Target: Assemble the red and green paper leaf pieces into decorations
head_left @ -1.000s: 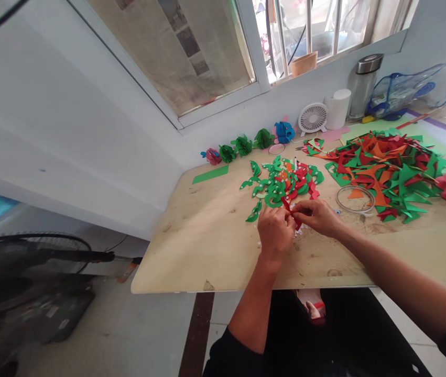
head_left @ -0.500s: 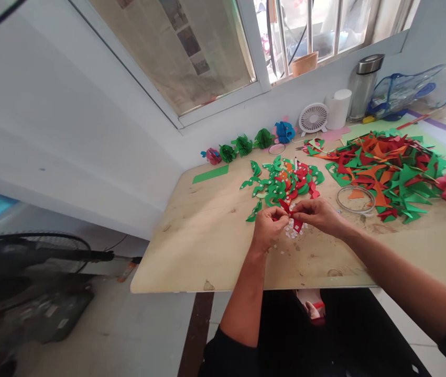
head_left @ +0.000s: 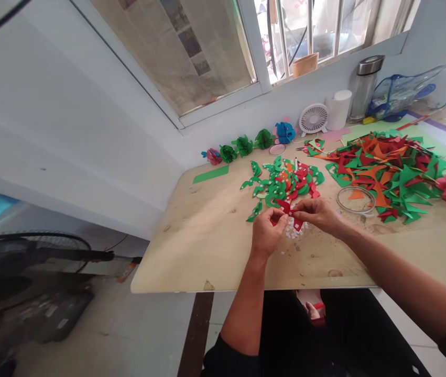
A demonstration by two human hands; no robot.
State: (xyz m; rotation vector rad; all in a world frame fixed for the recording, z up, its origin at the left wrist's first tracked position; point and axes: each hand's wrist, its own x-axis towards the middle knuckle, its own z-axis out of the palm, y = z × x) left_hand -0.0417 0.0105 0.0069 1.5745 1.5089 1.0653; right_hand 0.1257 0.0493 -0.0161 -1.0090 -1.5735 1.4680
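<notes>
Between my two hands is a red paper piece [head_left: 283,204] with a small white square on it. My left hand [head_left: 267,230] pinches it from the left, fingers closed. My right hand [head_left: 317,214] has its thumb and fingertips closed on its right side. Another red part with a white square shows just below the fingertips. Small white squares [head_left: 294,233] lie scattered on the table under the hands. Just beyond them is a heap of green, red and orange cut paper shapes [head_left: 281,183], many bearing white squares.
On the wooden table [head_left: 199,235], a large pile of paper scraps [head_left: 388,167] lies right, beside a roll of tape [head_left: 355,210]. Folded paper figures [head_left: 243,145], a small white fan [head_left: 313,119] and a glass bottle [head_left: 364,86] line the wall.
The red piece has turned slightly between the fingertips, and a white square on it now shows more clearly. My left hand has shifted very slightly left; my right hand stays nearly in place.
</notes>
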